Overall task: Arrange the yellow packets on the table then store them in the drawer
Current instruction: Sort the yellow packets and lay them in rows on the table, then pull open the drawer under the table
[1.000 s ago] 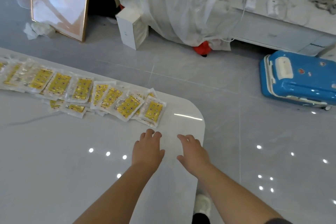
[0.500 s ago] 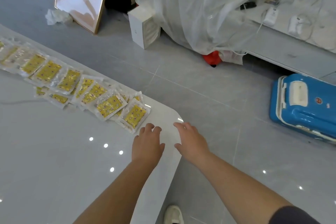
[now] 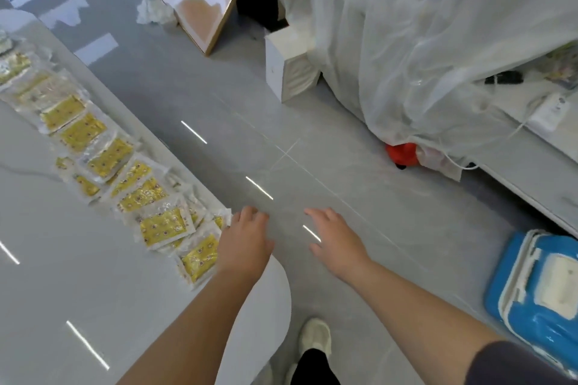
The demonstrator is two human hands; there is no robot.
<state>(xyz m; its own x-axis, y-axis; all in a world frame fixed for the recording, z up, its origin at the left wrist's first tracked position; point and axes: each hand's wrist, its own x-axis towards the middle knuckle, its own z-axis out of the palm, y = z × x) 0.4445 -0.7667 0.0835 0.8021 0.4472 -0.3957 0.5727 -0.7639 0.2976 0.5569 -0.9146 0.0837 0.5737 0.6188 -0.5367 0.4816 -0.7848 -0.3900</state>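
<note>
Evidently the arranging step is close to finished, judging from the head camera, the only view. Flat, clear-wrapped yellow packets [image 3: 159, 226] lie in an overlapping row along the far edge of the glossy pale grey counter [image 3: 62, 275] and run up to its rounded corner. A few strays peek out from under the row on the counter's inner side.

The left hand [image 3: 247, 247] hangs over that corner with its fingers relaxed and loosely spread, gripping nothing. It is just beside the last packet [image 3: 200, 256], though contact with the wrap cannot be told. The right hand [image 3: 339, 244] is beyond the counter's edge, above the grey tiled floor [image 3: 312, 141], and is likewise loose and empty. No drawer shows.

To do this well, I would bring both hands back over the counter. Nudge the end packets inward first, since they sit nearest the counter's edge and slick wrap on a polished top will likely slide. Tuck the strays into line with flat fingers, then gather short stacks rather than sweeping the whole row at once.

Off the counter stand a small white box [image 3: 291, 69] and a blue hard case [image 3: 538, 291].
</note>
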